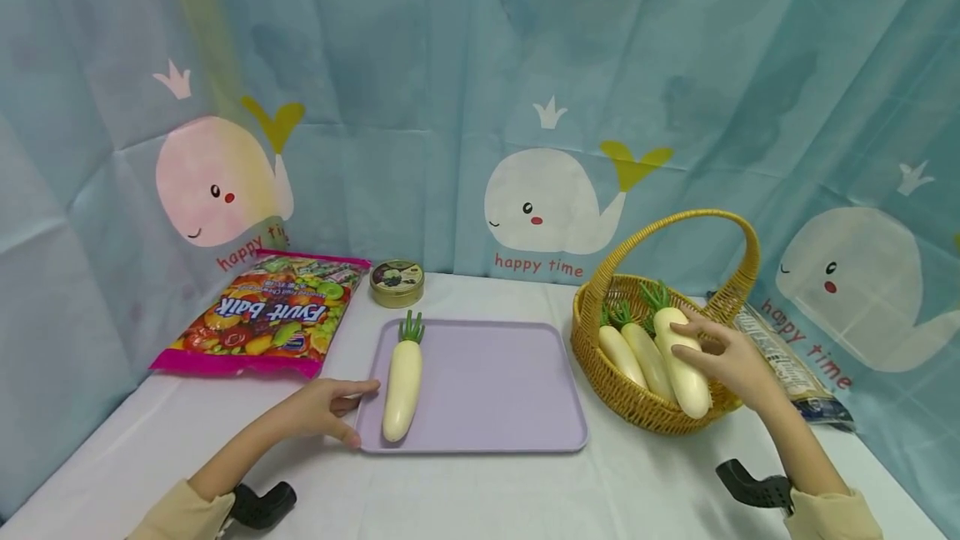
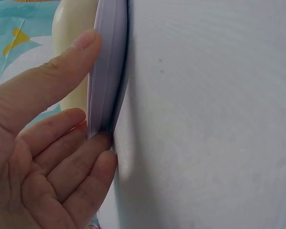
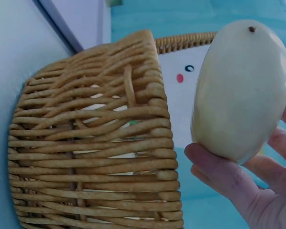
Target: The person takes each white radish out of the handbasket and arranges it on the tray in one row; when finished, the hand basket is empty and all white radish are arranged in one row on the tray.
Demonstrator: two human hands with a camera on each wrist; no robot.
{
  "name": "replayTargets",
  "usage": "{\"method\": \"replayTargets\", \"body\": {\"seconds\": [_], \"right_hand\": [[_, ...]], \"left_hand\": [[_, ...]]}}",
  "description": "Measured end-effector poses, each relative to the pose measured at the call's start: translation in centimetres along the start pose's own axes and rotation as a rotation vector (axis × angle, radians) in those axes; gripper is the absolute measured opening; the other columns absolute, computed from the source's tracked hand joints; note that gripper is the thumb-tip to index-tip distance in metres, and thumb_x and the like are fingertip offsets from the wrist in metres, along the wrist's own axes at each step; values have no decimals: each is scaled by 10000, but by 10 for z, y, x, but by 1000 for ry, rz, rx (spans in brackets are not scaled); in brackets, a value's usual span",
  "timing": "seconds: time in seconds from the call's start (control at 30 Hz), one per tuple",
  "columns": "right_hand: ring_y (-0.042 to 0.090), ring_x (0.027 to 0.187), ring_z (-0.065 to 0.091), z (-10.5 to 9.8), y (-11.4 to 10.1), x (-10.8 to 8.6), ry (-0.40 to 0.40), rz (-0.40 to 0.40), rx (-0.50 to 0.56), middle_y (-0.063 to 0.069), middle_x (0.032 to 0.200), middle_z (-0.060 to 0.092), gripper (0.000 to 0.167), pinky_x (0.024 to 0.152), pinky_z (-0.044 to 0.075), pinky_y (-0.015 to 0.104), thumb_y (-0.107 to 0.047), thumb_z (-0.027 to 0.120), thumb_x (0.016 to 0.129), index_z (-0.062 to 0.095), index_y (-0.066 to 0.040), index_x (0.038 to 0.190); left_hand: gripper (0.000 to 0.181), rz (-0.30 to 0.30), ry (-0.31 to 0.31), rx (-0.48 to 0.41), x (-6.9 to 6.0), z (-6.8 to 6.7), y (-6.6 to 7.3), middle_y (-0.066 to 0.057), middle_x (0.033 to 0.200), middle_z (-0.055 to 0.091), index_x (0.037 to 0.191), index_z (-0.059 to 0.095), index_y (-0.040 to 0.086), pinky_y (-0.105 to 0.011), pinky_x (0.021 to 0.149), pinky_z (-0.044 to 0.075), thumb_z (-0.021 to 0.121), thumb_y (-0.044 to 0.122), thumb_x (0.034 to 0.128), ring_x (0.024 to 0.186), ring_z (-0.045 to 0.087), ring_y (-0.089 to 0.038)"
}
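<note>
My right hand (image 1: 738, 361) grips a white radish (image 1: 681, 373) with green leaf stubs, held over the wicker basket (image 1: 626, 408). In the right wrist view the radish's rounded end (image 3: 240, 90) stands clear of the basket's rim, thumb and fingers about it. Other white radishes (image 1: 621, 357) lie inside the basket. My left hand (image 1: 322, 408) rests at the left edge of a lilac tray (image 1: 495, 390), thumb and fingers spread and touching its rim in the left wrist view. One white radish (image 1: 403, 390) lies along the tray's left side, leaves pointing away.
A pink fruit candy bag (image 1: 273, 311) lies at the back left, beside a round gold tin (image 1: 397, 283). Behind the basket at the right is another packet (image 1: 795, 369), partly hidden. The basket's tall handle (image 1: 675, 217) arches over it. A blue whale-print curtain (image 1: 450, 107) hangs behind the table.
</note>
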State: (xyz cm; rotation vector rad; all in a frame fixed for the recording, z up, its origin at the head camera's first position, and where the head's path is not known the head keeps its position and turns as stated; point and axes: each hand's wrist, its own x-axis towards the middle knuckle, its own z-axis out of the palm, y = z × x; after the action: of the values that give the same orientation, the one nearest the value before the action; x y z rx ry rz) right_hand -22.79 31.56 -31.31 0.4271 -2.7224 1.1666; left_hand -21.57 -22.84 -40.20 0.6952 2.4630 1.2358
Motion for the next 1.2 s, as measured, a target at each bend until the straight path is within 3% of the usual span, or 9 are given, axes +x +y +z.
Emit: {"method": "replayTargets", "body": {"seconds": [0.17,0.27,0.47,0.53,0.7,0.9,0.97,1.1,1.2], "right_hand": [[320,1063,496,4,-4,-6,21,-32,-21,155,1415,273,417,679,507,211,-242,609,866,550,-9,1207],[324,1080,485,6,-5,-9,7,-45,25,192,1409,264,400,689,508,209,-204,598,876,541,23,1201],[-39,957,495,8,-4,-15,-38,-42,129,247,1404,228,397,673,528,268,-146,588,879,510,65,1206],[-73,962,477,8,-3,-18,-43,-58,152,193,1417,246,384,674,528,265,-124,590,876,512,70,1198],[-82,1044,423,7,-4,-23,-48,-116,179,-35,1399,309,347,735,500,203,-68,591,865,528,67,1178],[-52,1106,403,6,-10,-30,-66,-201,194,72,1391,349,323,807,446,149,-9,603,840,549,59,1151],[-31,1129,403,7,-10,-31,-93,-245,225,31,1381,369,315,820,440,151,34,597,828,557,57,1140],[-13,1191,349,8,-8,-31,-187,-350,325,-60,1377,369,354,801,461,168,139,557,803,544,76,1151],[28,1220,333,8,-6,-32,-268,-422,413,-40,1396,345,390,757,498,209,202,521,787,525,100,1163]], "left_hand": [[794,20,0,-1,-1,0,-1,-295,1283,391,1265,449,-77,-327,841,465,790,253,629,1100,448,-413],[793,25,-2,6,-2,-1,-1,-296,1281,392,1265,449,-76,-316,832,471,785,267,634,1093,457,-406],[797,50,-5,-2,-3,-1,-1,-310,1272,392,1257,445,-95,-326,836,468,783,272,636,1086,458,-421],[796,58,-7,-11,-3,-1,-1,-313,1272,389,1255,442,-102,-329,842,463,784,265,638,1087,455,-425],[789,49,-9,-13,-2,0,0,-308,1277,388,1259,443,-96,-335,846,460,787,251,640,1095,452,-419],[795,57,-16,-24,0,0,0,-314,1278,381,1265,431,-100,-335,852,457,786,239,639,1103,436,-430],[795,65,-18,-38,0,-1,-1,-320,1279,375,1266,423,-109,-333,858,452,784,228,643,1110,425,-436],[796,65,-23,-57,0,-1,-1,-325,1279,369,1265,417,-115,-340,866,444,781,224,644,1114,418,-440],[794,54,-26,-65,-1,0,0,-323,1279,371,1267,419,-110,-351,863,445,781,224,644,1111,422,-437]]}}
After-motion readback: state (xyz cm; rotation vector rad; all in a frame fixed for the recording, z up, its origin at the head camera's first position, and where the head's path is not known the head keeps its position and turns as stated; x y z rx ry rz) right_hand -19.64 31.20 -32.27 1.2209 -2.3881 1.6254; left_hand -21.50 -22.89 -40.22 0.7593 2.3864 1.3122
